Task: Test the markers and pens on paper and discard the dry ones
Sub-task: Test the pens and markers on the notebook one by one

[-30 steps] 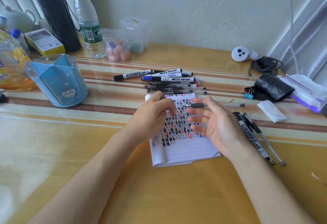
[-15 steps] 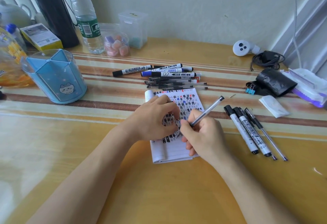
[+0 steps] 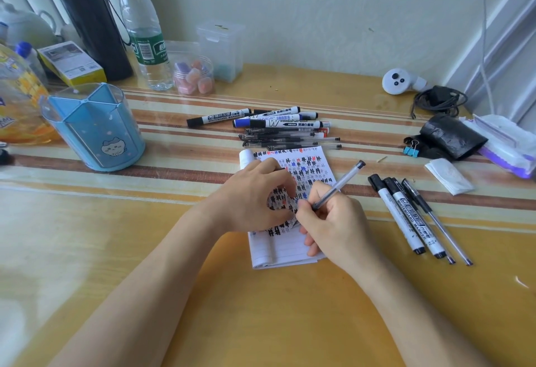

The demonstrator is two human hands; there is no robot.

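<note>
A lined notepad [image 3: 285, 252] covered in black, blue and red test marks lies at the desk's middle. My right hand [image 3: 336, 224] grips a clear gel pen [image 3: 339, 185] in a writing hold, its tip down on the paper. My left hand [image 3: 252, 195] rests on the pad with curled fingers; a small dark tip, seemingly the pen's cap, shows at its index finger. A pile of whiteboard markers and gel pens [image 3: 278, 127] lies just beyond the pad. Two more whiteboard markers and two pens [image 3: 406, 216] lie in a row to the right.
A blue pen holder [image 3: 95, 131] stands at the left. A water bottle [image 3: 145, 36], a black flask [image 3: 90, 18] and a clear jar [image 3: 194, 76] line the back. A white controller [image 3: 397, 81], black pouch [image 3: 452, 134], binder clip [image 3: 410, 149] and tissue [image 3: 448, 176] sit right.
A second ago my right hand held the pen level above the pad. It has since turned the pen into a writing hold and brought the tip down onto the paper.
</note>
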